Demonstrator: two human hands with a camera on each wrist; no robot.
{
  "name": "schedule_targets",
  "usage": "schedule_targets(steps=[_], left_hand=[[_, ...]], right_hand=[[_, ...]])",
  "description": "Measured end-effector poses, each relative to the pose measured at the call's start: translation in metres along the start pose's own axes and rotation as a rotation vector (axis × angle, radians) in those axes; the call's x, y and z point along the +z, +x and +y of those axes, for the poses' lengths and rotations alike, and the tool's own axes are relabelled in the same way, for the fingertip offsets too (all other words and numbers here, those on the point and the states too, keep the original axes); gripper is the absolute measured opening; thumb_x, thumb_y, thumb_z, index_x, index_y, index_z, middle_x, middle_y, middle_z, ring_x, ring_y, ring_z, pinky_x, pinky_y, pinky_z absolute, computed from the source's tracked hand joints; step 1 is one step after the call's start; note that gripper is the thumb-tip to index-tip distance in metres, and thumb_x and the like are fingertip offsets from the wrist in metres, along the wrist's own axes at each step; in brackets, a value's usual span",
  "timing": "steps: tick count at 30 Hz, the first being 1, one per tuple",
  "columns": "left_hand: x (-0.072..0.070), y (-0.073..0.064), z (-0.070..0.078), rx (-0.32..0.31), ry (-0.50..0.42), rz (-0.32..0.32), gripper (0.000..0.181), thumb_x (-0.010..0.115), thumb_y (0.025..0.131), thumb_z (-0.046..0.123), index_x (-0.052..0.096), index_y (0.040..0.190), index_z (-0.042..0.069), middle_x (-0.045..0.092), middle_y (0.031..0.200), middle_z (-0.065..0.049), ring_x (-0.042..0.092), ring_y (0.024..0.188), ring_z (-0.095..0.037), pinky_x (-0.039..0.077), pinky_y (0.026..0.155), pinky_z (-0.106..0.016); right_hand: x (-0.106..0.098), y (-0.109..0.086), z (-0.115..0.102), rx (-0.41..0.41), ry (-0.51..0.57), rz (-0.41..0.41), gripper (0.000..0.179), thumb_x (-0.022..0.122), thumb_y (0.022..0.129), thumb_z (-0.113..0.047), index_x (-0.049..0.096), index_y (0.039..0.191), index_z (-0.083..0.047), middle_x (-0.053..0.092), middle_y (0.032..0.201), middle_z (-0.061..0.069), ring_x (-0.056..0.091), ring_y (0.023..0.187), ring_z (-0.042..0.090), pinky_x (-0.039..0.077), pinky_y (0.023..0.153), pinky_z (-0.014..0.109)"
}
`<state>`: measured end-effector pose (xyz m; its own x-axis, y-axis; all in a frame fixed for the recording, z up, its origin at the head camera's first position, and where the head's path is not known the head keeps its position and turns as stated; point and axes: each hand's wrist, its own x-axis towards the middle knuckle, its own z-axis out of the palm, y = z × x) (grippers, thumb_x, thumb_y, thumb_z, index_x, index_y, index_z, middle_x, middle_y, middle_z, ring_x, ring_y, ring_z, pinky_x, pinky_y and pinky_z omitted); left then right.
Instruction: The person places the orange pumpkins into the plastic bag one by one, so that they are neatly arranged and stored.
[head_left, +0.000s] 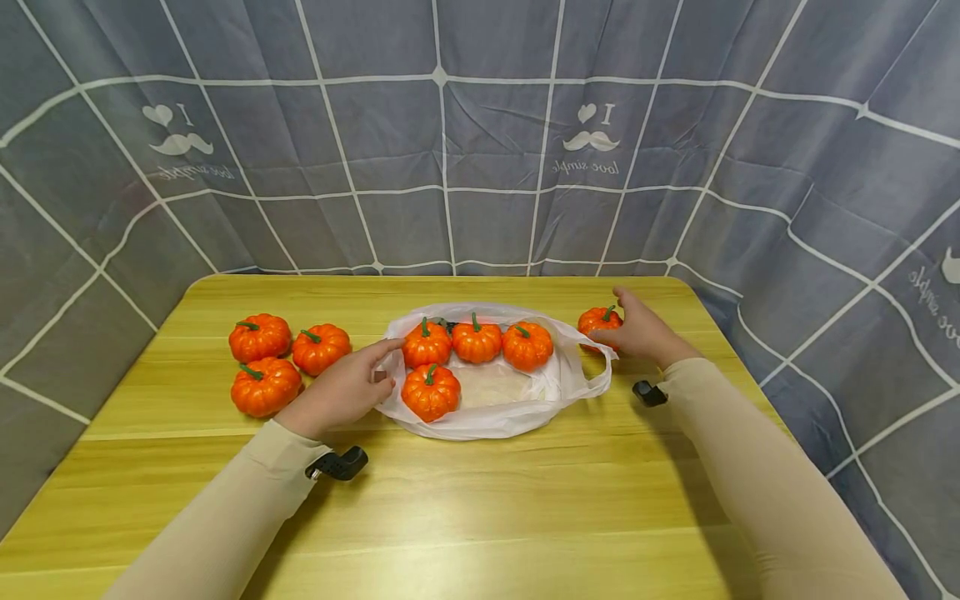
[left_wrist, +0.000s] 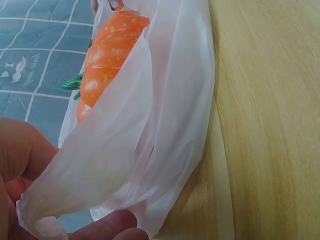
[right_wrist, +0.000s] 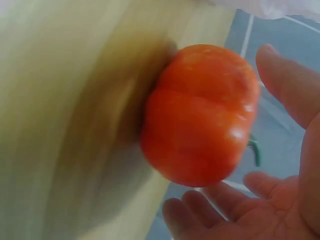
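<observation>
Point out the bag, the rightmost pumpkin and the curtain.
Bag [head_left: 480, 424]: head view, on its near wall.
Rightmost pumpkin [right_wrist: 200, 120]: right wrist view, on its orange side.
Curtain [head_left: 495, 137]: head view, on a grey square.

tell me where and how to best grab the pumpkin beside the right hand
I'd grip the pumpkin around its bulging sides, coming from the right, where the right hand is. It sits upright, so those sides look easy to span; the stem looks thin, and the bag lies to its left.
</observation>
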<state>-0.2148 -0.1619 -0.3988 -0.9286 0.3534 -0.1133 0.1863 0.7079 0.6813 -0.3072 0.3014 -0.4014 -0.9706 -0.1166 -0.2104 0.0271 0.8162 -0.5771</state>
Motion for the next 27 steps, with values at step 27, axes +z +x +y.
schedule_targets(steps=[27], left_hand=[[0.002,0.002,-0.002,-0.001,0.005,-0.009,0.066,0.058,0.102,0.013,0.036,0.164,0.011,0.039,0.167,-0.021,0.059,0.137,-0.044,0.058,0.103,-0.05]], right_hand=[[0.012,0.01,0.014,0.043,-0.07,-0.038,0.093,0.069,0.099,-0.046,0.026,0.159,0.01,0.048,0.152,0.033,0.052,0.134,0.046,0.044,0.118,0.056]])
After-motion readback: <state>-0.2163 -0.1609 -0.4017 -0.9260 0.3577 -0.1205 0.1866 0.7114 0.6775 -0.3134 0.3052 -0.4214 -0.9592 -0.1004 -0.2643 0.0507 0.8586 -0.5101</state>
